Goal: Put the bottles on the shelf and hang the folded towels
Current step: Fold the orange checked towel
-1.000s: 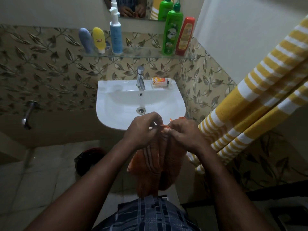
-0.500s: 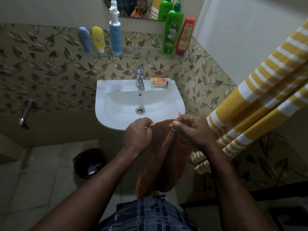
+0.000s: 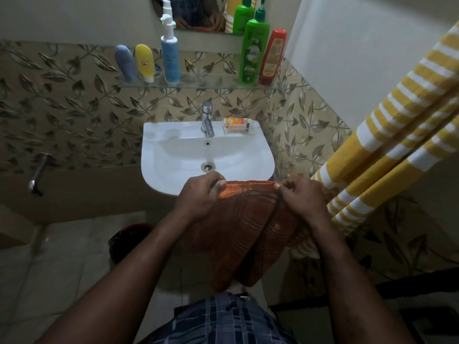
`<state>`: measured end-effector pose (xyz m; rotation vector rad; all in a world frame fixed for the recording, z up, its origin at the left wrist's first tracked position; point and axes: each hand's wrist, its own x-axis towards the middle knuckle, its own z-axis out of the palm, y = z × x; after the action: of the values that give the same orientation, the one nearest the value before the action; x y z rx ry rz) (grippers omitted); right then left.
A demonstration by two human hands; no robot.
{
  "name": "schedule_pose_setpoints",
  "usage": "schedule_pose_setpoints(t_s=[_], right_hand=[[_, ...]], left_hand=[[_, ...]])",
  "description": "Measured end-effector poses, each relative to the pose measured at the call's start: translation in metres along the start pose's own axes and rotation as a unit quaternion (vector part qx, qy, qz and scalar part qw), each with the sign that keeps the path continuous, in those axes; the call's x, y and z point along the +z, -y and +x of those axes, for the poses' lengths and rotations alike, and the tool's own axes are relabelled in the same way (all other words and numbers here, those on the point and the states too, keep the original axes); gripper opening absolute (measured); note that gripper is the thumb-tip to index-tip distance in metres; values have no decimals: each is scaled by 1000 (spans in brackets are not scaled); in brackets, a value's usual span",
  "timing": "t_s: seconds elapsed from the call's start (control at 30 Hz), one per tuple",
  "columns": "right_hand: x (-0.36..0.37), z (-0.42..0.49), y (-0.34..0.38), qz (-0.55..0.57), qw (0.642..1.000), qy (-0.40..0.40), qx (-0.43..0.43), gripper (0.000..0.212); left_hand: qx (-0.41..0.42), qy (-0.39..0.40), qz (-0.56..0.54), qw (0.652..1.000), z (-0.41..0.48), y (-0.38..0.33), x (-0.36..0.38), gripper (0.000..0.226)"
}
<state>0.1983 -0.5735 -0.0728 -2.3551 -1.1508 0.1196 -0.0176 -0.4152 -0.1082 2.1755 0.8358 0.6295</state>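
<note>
An orange striped towel [image 3: 238, 229] hangs in front of me below the sink's front rim. My left hand [image 3: 201, 194] pinches its top edge at the left corner. My right hand [image 3: 301, 196] pinches the same edge at the right, so the edge is stretched flat between them. On the glass shelf [image 3: 206, 84] stand a grey-blue tube [image 3: 125, 62], a yellow tube [image 3: 144, 62], a blue pump bottle [image 3: 170, 54], a green bottle [image 3: 253, 50] and a red bottle [image 3: 272, 57]. A yellow and white striped towel [image 3: 387, 145] hangs at the right.
A white sink [image 3: 173, 155] with a tap [image 3: 207, 117] and a soap packet [image 3: 236, 124] is fixed to the leaf-patterned wall. A mirror [image 3: 198, 11] hangs above the shelf. A dark bin [image 3: 126, 240] stands on the tiled floor at the left. A wall tap [image 3: 37, 173] sticks out at far left.
My hands have moved apart along the orange towel's top edge, spreading it from a bunched fold into a flat, wide edge.
</note>
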Motion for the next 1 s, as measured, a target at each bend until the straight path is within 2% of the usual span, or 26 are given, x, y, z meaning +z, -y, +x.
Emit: schedule_pose_setpoints(t_s=[0.1, 0.2, 0.27, 0.33, 0.37, 0.43, 0.5, 0.67, 0.77, 0.87, 0.97, 1.0], right_hand=[[6, -6, 9, 8, 999, 1, -48, 23], [13, -13, 21, 40, 986, 86, -140, 44], [20, -15, 28, 51, 970, 140, -191, 34], [26, -16, 33, 67, 962, 149, -219, 17], [28, -16, 34, 72, 961, 144, -223, 16], [29, -14, 32, 74, 966, 131, -208, 13], [29, -13, 26, 78, 974, 120, -176, 24], [23, -9, 11, 130, 982, 91, -100, 33], [17, -7, 5, 123, 986, 70, -91, 22], [15, -3, 0, 114, 988, 51, -88, 14], [14, -3, -2, 111, 989, 55, -76, 20], [14, -3, -3, 109, 990, 55, -73, 21]], left_hand=[[12, 46, 15, 999, 1, -8, -1, 23], [61, 107, 63, 990, 1, -20, 1, 20], [84, 146, 75, 983, 0, -31, 2, 29], [90, 177, 82, 977, 1, -37, 2, 25], [95, 184, 87, 974, 2, -38, 1, 21], [108, 182, 100, 972, 4, -37, -6, 20], [104, 170, 84, 976, 4, -34, -13, 18], [94, 161, 85, 979, -8, -18, -22, 39], [79, 129, 79, 985, -14, -7, -19, 42], [85, 84, 61, 991, -17, -2, -18, 35], [94, 50, 70, 992, -16, -1, -17, 20], [93, 41, 78, 992, -15, -1, -17, 22]])
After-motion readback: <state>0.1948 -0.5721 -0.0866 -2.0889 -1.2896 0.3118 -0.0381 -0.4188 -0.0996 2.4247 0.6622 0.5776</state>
